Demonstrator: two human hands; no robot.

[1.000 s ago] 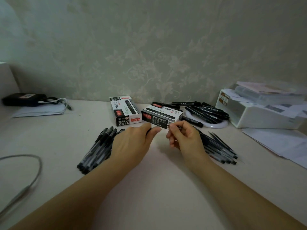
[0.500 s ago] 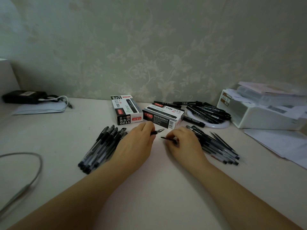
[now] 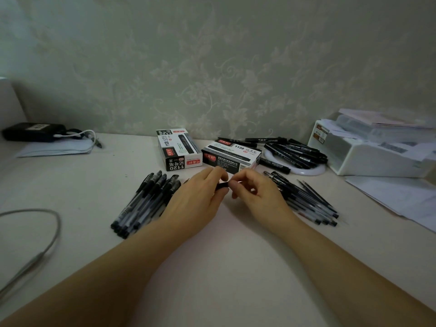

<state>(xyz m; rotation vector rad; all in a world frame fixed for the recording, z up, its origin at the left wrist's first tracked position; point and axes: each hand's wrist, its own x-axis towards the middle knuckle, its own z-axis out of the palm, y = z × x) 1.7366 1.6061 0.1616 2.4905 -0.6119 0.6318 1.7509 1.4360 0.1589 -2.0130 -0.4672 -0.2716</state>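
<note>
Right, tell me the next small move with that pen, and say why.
Probably push the two parts fully together. The left hand grips a black pen, and the right hand pinches a thin piece right at its end; whether it is seated is unclear. The left pile looks capped and finished, the right pile bare.

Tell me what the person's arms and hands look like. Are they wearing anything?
Both arms are bare as far as the picture shows, with no sleeves. The left hand and the right hand have no gloves. I can see no rings, watch or bracelet on either one.
</note>
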